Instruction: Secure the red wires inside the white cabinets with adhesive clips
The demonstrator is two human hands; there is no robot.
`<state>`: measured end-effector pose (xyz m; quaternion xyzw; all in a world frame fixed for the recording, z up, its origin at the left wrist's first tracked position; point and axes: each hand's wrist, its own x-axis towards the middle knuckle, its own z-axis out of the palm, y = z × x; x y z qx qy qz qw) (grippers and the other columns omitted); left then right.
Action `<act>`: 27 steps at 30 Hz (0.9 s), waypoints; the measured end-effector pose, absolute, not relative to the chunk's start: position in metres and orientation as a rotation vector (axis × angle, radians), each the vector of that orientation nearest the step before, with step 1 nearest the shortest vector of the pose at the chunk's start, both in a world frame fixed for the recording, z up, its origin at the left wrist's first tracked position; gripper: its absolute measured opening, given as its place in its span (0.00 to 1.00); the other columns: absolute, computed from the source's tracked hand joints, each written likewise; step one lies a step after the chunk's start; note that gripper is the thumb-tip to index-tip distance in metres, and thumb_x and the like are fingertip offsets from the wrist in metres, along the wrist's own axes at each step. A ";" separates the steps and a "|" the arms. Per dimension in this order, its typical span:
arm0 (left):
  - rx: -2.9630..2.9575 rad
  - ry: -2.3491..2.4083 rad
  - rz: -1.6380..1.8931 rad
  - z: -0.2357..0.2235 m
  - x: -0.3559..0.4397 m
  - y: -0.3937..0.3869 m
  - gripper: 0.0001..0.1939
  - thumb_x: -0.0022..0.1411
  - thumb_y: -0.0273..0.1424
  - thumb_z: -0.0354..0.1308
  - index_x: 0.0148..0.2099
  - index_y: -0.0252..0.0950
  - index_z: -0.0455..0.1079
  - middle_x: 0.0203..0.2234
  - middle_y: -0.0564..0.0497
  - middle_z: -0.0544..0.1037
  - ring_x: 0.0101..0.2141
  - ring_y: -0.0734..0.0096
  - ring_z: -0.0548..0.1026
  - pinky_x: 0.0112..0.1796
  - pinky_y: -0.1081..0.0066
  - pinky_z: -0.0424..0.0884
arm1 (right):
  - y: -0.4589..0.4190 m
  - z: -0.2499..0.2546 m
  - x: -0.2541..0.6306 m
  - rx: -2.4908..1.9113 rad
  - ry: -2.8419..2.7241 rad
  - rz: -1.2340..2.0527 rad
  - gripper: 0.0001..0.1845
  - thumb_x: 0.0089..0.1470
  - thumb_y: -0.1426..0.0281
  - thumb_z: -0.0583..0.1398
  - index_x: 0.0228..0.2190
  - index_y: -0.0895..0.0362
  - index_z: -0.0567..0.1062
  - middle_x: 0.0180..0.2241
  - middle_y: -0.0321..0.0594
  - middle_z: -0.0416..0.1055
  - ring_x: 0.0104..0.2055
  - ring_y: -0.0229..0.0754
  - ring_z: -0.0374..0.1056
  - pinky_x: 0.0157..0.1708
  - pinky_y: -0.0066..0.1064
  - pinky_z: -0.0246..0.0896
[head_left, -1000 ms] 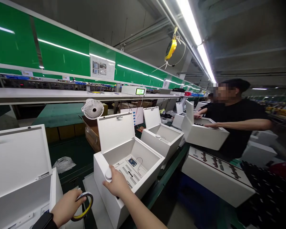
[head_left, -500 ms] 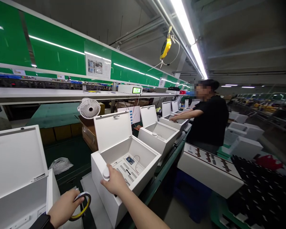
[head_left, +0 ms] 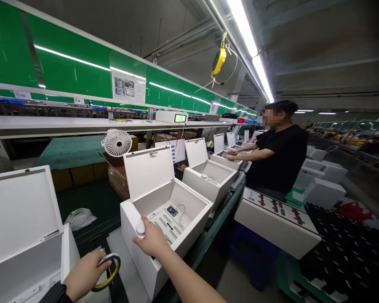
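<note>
My right hand (head_left: 151, 240) is closed on a small white rounded part (head_left: 140, 228) at the front rim of an open white box (head_left: 189, 225). The box stands with its lid up; a small blue circuit board (head_left: 172, 211), thin wires and slotted white strips lie on its floor. My left hand (head_left: 84, 277) is closed around a roll of tape (head_left: 109, 273) with a black and yellow edge, low at the left, beside another open white box (head_left: 25, 248).
More open white boxes (head_left: 208, 179) stand in a row along the green conveyor. A person in a black shirt (head_left: 281, 155) has both hands on a far box. A white desk fan (head_left: 116, 143), cardboard boxes, a plastic bag (head_left: 78, 219) and a slotted white panel (head_left: 274, 223) are around.
The person in black set down the white box they were carrying and stepped back to the line. My view swung slightly right. Both my hands keep their holds.
</note>
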<state>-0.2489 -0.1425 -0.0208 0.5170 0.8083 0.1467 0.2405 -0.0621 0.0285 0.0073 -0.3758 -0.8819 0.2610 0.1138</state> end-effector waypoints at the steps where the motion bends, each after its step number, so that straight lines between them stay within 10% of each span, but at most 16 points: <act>1: 1.414 2.210 0.405 -0.022 -0.249 -0.142 0.20 0.66 0.43 0.44 0.33 0.36 0.70 0.34 0.44 0.77 0.37 0.60 0.74 0.37 0.66 0.60 | 0.028 0.008 -0.062 -1.101 -2.588 0.770 0.45 0.47 0.52 0.62 0.63 0.53 0.58 0.52 0.51 0.72 0.53 0.59 0.69 0.48 0.43 0.63; 27: 1.424 2.214 0.428 -0.026 -0.252 -0.142 0.20 0.66 0.43 0.45 0.33 0.36 0.70 0.34 0.45 0.76 0.36 0.62 0.73 0.36 0.67 0.59 | 0.018 0.012 -0.065 -1.101 -2.655 0.480 0.39 0.53 0.56 0.59 0.62 0.56 0.61 0.49 0.53 0.71 0.50 0.58 0.68 0.48 0.46 0.62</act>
